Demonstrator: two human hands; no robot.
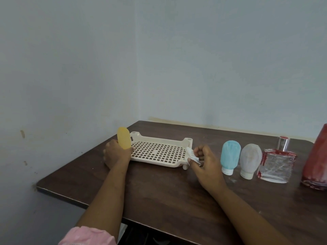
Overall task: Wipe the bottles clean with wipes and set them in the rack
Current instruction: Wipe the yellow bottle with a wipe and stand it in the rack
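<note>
Left hand: the left hand (117, 154) has its fingers curled round the lower part of the yellow bottle (123, 137).
Yellow bottle: it is upright with the round end up, at the left end of the rack (160, 139). Its base is hidden by the hand, so I cannot tell if it already stands on the grid.
Right hand: the right hand (203, 162) pinches a crumpled white wipe (192, 155), just beside the rack's near right corner.
Waiting bottles: the blue bottle (230, 155), grey bottle (250, 159) and red-smeared glass bottle (276, 162) stand in a tight row on the right.
Risk, tipping: I think the yellow bottle may fall over when let go, because it probably stands on a narrow cap and the floor is a grid of holes.
Risk, sliding: the rack looks light and stands on small feet, so a push from the left hand could shift it.
Risk, row: reaching for one bottle may knock its neighbour.
Edges: the table (159, 188) ends just left of the left hand.
Open room: bare wood lies near, in front of the rack.
</note>
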